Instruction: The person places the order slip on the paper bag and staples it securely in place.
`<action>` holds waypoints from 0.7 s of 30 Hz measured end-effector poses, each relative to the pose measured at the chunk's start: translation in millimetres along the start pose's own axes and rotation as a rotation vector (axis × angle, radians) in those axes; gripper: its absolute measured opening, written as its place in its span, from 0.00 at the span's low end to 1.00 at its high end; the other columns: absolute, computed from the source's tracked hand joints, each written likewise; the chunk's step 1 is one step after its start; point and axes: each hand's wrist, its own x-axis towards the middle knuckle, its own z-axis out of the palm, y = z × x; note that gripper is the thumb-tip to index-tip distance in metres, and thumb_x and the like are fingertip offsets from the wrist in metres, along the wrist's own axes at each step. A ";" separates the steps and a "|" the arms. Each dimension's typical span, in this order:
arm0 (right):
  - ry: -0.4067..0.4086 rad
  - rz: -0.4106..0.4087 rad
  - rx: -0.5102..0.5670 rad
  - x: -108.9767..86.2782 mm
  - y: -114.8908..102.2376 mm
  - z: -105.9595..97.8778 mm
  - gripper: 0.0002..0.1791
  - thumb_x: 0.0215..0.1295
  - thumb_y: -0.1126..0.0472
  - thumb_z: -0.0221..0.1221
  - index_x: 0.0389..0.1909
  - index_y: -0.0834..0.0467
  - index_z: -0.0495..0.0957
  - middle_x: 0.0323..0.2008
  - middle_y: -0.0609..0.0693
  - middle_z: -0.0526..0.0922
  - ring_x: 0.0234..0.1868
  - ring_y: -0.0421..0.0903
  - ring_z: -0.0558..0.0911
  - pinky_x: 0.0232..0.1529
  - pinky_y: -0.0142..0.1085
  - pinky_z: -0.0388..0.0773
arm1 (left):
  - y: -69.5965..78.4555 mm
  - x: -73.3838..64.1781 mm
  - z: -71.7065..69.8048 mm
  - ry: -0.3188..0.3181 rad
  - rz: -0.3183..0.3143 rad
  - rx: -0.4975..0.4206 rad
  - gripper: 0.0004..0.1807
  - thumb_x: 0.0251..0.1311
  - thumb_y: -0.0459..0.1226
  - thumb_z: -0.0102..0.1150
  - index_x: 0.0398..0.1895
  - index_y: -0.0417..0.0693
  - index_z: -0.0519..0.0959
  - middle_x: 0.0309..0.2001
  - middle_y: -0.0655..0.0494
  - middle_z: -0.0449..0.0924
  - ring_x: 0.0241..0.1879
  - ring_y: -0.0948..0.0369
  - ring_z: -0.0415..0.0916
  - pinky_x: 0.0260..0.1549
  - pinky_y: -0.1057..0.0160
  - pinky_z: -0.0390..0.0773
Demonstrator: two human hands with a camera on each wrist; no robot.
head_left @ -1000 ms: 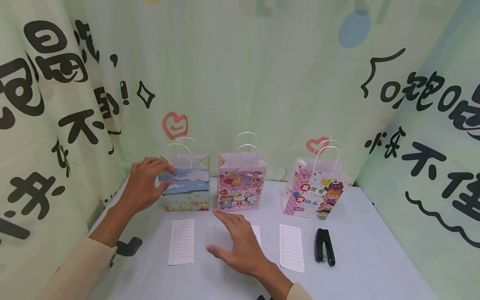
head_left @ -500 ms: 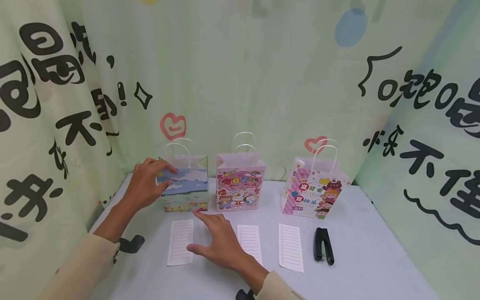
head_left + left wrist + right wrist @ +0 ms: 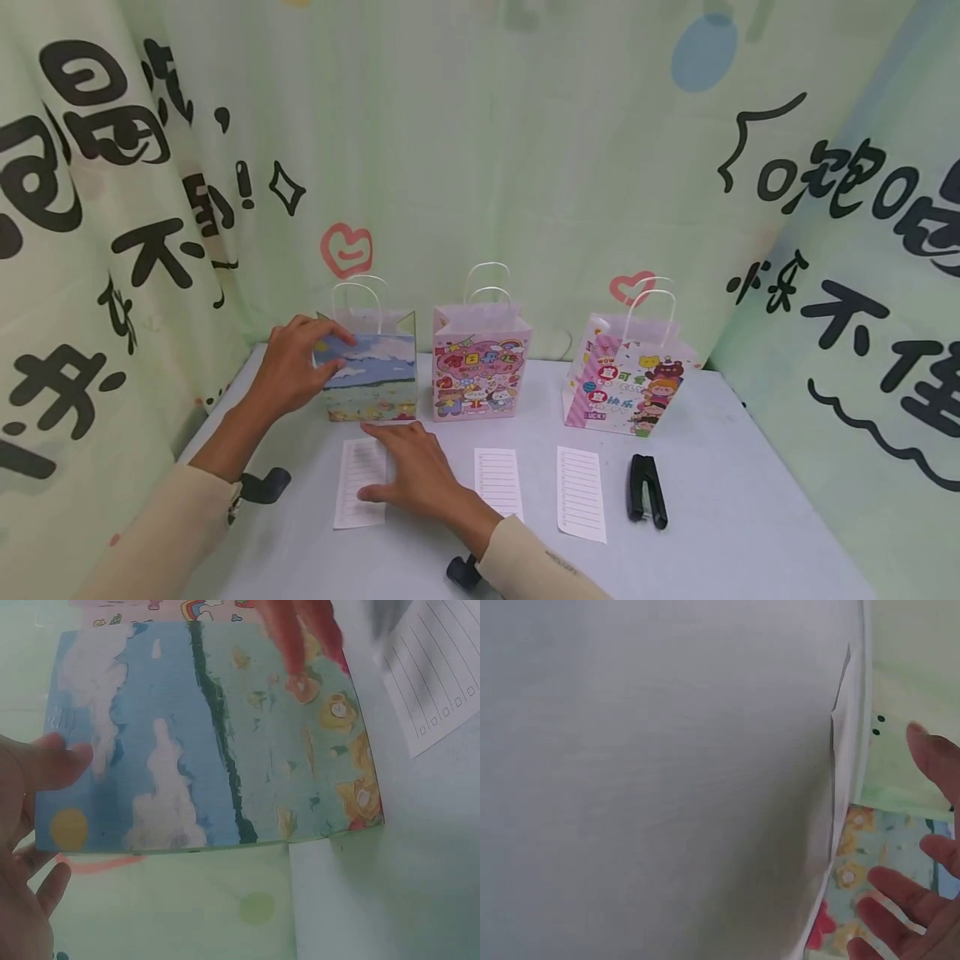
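Observation:
A paper gift bag printed with sky, clouds and flowers stands upright at the back left. My left hand holds its left side; in the left wrist view the thumb lies on the printed front while other fingers reach past the edge. My right hand is over a lined paper slip in front of that bag, fingers and thumb spread with nothing between them. The right wrist view shows the spread right hand with the bag's flowers behind it. Whether the right hand touches the slip cannot be told.
A pink cartoon gift bag stands at the back middle, another pink-and-white one at the right. Two more lined slips, one in the middle and one farther right, lie beside a black stapler. Curtains enclose the white table.
My right hand has moved left from the middle slip to the left one, uncovering the middle slip. My left hand stays at the sky-printed gift bag.

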 end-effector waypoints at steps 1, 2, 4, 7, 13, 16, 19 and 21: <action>-0.011 0.001 -0.010 2.0 0.5 1.9 0.48 0.58 0.40 0.77 0.79 0.40 0.68 0.73 0.40 0.78 0.65 0.45 0.74 0.66 0.42 0.72 | -0.3 0.0 0.2 0.000 -0.002 -0.002 0.17 0.54 0.26 0.77 0.47 0.45 0.87 0.50 0.44 0.90 0.57 0.43 0.77 0.54 0.39 0.68; -0.023 0.000 -0.022 4.0 1.1 4.0 0.48 0.58 0.41 0.77 0.79 0.40 0.69 0.72 0.41 0.79 0.64 0.45 0.75 0.65 0.41 0.73 | -0.5 0.0 0.3 0.000 -0.003 -0.003 0.17 0.54 0.26 0.77 0.47 0.45 0.87 0.50 0.44 0.90 0.57 0.43 0.77 0.54 0.39 0.68; -0.049 0.006 -0.046 7.6 1.9 8.5 0.47 0.57 0.41 0.78 0.78 0.40 0.70 0.71 0.41 0.80 0.60 0.44 0.74 0.61 0.38 0.73 | -0.8 -0.2 0.5 0.000 -0.004 -0.003 0.18 0.54 0.26 0.77 0.47 0.45 0.87 0.50 0.44 0.90 0.57 0.43 0.77 0.54 0.39 0.67; -0.073 0.008 -0.092 11.4 1.7 13.2 0.46 0.57 0.42 0.78 0.76 0.40 0.72 0.70 0.41 0.81 0.55 0.42 0.73 0.55 0.34 0.71 | -0.8 -0.4 0.3 -0.001 -0.008 -0.004 0.18 0.54 0.26 0.77 0.48 0.45 0.87 0.50 0.44 0.90 0.57 0.43 0.77 0.54 0.39 0.67; -0.102 0.020 -0.146 13.2 -0.5 16.9 0.45 0.56 0.43 0.79 0.75 0.40 0.73 0.69 0.42 0.82 0.52 0.41 0.70 0.50 0.32 0.69 | -0.4 -0.6 -0.5 -0.004 -0.008 -0.003 0.18 0.54 0.26 0.78 0.48 0.45 0.87 0.50 0.45 0.90 0.56 0.44 0.78 0.55 0.39 0.68; -0.109 0.026 -0.122 13.8 -1.8 17.5 0.44 0.57 0.44 0.79 0.75 0.40 0.73 0.69 0.43 0.82 0.51 0.41 0.70 0.51 0.32 0.69 | -0.3 -0.5 -0.9 -0.005 -0.008 0.002 0.18 0.54 0.26 0.78 0.48 0.45 0.87 0.50 0.45 0.90 0.56 0.44 0.77 0.55 0.39 0.68; -0.106 0.028 -0.034 13.6 -3.3 18.1 0.45 0.57 0.50 0.79 0.76 0.42 0.72 0.69 0.45 0.81 0.55 0.43 0.73 0.57 0.35 0.73 | -0.2 -0.4 -1.4 -0.009 -0.009 0.002 0.18 0.54 0.26 0.78 0.48 0.45 0.87 0.50 0.45 0.90 0.57 0.44 0.77 0.55 0.39 0.68; -0.097 0.035 0.043 13.4 -4.2 18.7 0.45 0.58 0.55 0.79 0.76 0.44 0.71 0.70 0.46 0.79 0.61 0.44 0.75 0.65 0.39 0.74 | -0.3 -0.3 -1.7 -0.010 -0.010 0.001 0.18 0.54 0.26 0.78 0.48 0.45 0.87 0.50 0.45 0.90 0.57 0.43 0.78 0.55 0.39 0.68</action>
